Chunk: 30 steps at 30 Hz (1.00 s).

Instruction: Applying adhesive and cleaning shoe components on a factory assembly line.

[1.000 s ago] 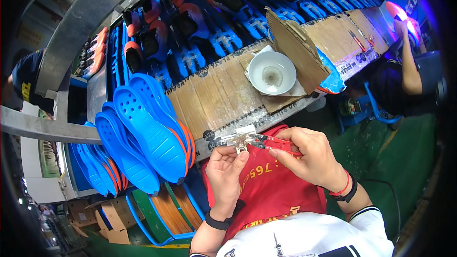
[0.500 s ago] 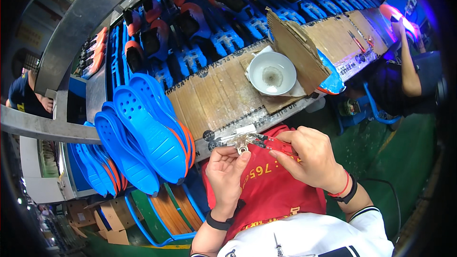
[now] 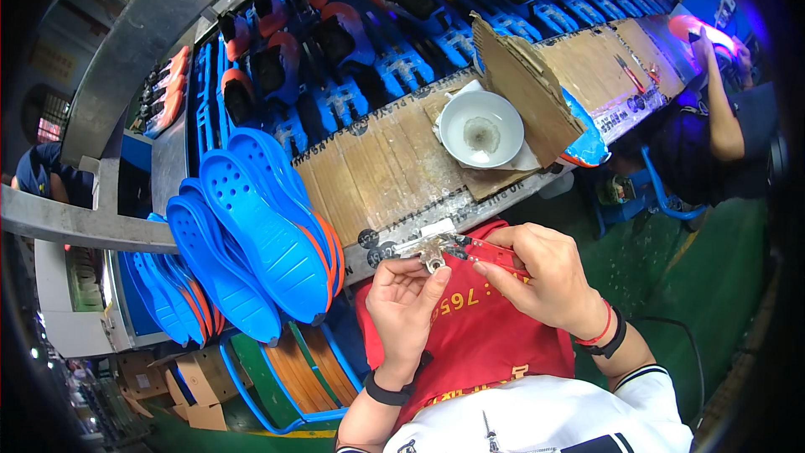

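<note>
In front of the red apron [image 3: 470, 319], my left hand [image 3: 402, 298] pinches a small, shiny, clear-looking piece [image 3: 433, 250] with a ring-like end between thumb and fingers. My right hand [image 3: 541, 277] is closed around red-handled pliers [image 3: 495, 257]. The dark jaws of the pliers meet the right side of the piece; whether they grip it I cannot tell. A small white block-like shape [image 3: 439, 228] shows just above the piece, by the bench edge.
Blue soles [image 3: 264, 226] with orange edges stand stacked at left. A white bowl [image 3: 480, 129] sits on the cardboard-covered bench [image 3: 360, 176], beside an upright cardboard flap [image 3: 524, 88]. Beyond run rows of orange-and-black shoe parts [image 3: 344, 33]. A co-worker's arm [image 3: 723, 113] reaches in at far right.
The small piece and the plier jaws have shifted slightly right, and the piece has turned a little. At far left, another person's hand has moved out of sight.
</note>
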Available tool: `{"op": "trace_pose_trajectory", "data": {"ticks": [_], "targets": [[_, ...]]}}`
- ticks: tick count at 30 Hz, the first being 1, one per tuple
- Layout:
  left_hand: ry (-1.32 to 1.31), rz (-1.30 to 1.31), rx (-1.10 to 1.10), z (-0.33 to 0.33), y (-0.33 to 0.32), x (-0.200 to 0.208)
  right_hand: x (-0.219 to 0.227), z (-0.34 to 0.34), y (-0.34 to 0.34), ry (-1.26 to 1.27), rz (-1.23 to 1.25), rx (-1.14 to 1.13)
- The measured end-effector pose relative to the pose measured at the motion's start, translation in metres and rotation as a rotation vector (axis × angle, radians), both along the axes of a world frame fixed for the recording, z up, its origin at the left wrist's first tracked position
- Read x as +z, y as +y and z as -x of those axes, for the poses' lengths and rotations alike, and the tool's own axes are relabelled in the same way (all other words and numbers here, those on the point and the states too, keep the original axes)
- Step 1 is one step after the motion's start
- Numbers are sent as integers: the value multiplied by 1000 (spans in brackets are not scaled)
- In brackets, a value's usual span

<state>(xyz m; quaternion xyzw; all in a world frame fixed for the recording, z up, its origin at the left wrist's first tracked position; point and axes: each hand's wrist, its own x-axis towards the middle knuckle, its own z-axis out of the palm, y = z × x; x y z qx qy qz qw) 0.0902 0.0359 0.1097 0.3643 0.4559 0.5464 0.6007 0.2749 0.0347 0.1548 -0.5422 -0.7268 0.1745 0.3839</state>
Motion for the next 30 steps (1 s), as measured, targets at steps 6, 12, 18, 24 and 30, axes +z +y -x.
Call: {"op": "trace_pose_trajectory", "data": {"ticks": [6, 12, 18, 24, 30], "targets": [[166, -65, 1, -1, -2, 0, 1, 1, 1, 23, 42, -18], [465, -250, 14, 4, 1, -3, 9, -3, 0, 49, 105, -12], [306, -138, 46, 9, 2, -3, 11, -6, 0, 170, 225, -44], [217, -74, 33, 9, 1, -4, 3, 0, -2, 93, 72, -30], [483, -287, 45, 12, 3, -3, -1, 8, 3, 16, -123, -19]]}}
